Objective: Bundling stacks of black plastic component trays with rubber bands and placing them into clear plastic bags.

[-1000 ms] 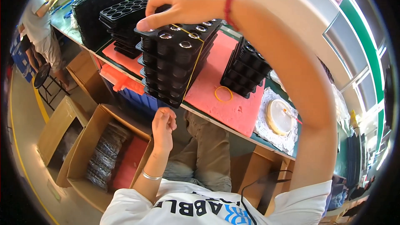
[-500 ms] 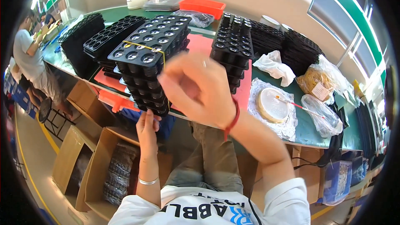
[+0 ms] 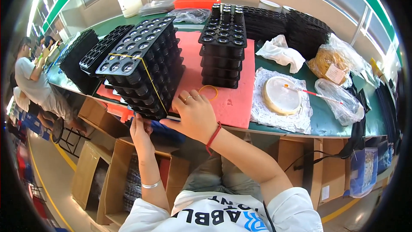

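Note:
A tall stack of black plastic trays (image 3: 141,83) with round shiny parts in its cups stands at the table's front edge. A yellow rubber band (image 3: 149,79) runs across its top and down its right side. My left hand (image 3: 140,134) grips the stack's lower front edge, its fingertips partly hidden beneath. My right hand (image 3: 196,116) is just right of the stack, thumb and fingers apart, over the pink mat (image 3: 234,105). Close to its fingertips lies a loose yellow rubber band (image 3: 209,92). Behind it stands a second stack of filled black trays (image 3: 221,62).
Black tray stacks (image 3: 107,47) stand at the left, others (image 3: 266,25) at the back right. A round lid-like dish (image 3: 283,96) holding a red brush rests on white cloth. A bag of rubber bands (image 3: 330,64) lies right. Open cardboard boxes (image 3: 116,184) sit below.
My right hand has come down from in front of the tray stack to the pink mat. The loose rubber band now shows. The view has shifted slightly.

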Available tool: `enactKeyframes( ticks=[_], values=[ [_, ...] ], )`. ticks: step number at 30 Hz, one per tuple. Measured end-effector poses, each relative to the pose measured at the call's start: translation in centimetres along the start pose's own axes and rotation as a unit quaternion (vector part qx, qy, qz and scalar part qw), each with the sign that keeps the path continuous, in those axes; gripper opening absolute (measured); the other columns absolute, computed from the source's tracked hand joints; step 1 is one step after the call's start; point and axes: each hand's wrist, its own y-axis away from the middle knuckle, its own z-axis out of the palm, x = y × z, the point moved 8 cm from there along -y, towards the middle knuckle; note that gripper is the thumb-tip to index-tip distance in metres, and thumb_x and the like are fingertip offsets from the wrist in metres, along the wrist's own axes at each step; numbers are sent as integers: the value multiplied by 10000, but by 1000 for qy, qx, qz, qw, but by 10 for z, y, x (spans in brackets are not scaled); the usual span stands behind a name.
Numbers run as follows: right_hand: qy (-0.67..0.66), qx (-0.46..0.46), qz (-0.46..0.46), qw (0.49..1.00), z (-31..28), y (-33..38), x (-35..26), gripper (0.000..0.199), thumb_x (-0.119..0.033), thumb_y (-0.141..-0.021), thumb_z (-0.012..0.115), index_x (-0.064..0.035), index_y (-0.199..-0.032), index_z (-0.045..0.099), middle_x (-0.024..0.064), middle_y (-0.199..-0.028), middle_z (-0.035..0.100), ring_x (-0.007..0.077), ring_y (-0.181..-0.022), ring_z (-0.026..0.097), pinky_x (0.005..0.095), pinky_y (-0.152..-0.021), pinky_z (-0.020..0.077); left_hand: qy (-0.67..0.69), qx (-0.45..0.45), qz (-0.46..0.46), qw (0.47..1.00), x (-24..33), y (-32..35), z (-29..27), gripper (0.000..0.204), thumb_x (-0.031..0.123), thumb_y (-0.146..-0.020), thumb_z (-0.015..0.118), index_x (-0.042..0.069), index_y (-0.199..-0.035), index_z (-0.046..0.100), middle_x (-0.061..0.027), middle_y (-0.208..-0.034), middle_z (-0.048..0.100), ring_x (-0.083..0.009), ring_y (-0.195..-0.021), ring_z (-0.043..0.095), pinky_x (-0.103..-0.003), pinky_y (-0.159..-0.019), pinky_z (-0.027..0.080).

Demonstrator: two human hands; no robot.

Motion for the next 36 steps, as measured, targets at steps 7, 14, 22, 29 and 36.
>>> enactKeyframes(
  ticks=[7, 14, 22, 29, 36],
  values=[
    [49, -8, 32, 998, 6, -2, -1, 574, -526, -572, 730, -46, -840, 568, 83, -790, 512, 256, -768, 523, 360, -632, 430, -20, 1, -15, 1000, 4, -9, -3, 300, 330, -935, 483, 86, -765, 520, 21, -642, 486, -41, -525, 360, -187, -480, 278],
    [44, 1, 78, 996, 5, -4, 1, 587, -502, -555, 756, -41, -860, 557, 109, -826, 529, 289, -804, 546, 376, -653, 446, -71, -20, 1, 997, 16, -18, -7, 219, 280, -931, 489, 73, -878, 536, 28, -648, 485, -32, -493, 349, -184, -445, 254],
    [-43, -33, 150, 987, 5, -8, 24, 390, -292, -557, 799, -34, -727, 561, 123, -747, 563, 312, -735, 580, 393, -620, 467, -261, -74, 130, 954, 39, -21, 13, 141, 154, -915, 490, 21, -949, 519, 18, -664, 475, -46, -571, 383, -195, -508, 294],
    [-70, -42, 176, 981, 8, -14, 39, 275, -216, -573, 777, -50, -598, 558, 114, -683, 582, 296, -664, 591, 399, -569, 455, -348, -37, 158, 923, 39, -20, 20, 180, 169, -916, 475, -2, -932, 527, -40, -734, 567, -113, -688, 511, -255, -674, 414],
    [-104, -92, 205, 969, 12, -17, 49, 279, -208, -567, 770, -51, -631, 548, 126, -668, 595, 306, -689, 598, 399, -593, 453, -491, 13, 222, 842, 59, 11, 42, 153, 177, -894, 478, 63, -979, 534, -135, -784, 622, -309, -727, 616, -344, -646, 462]
  ],
)
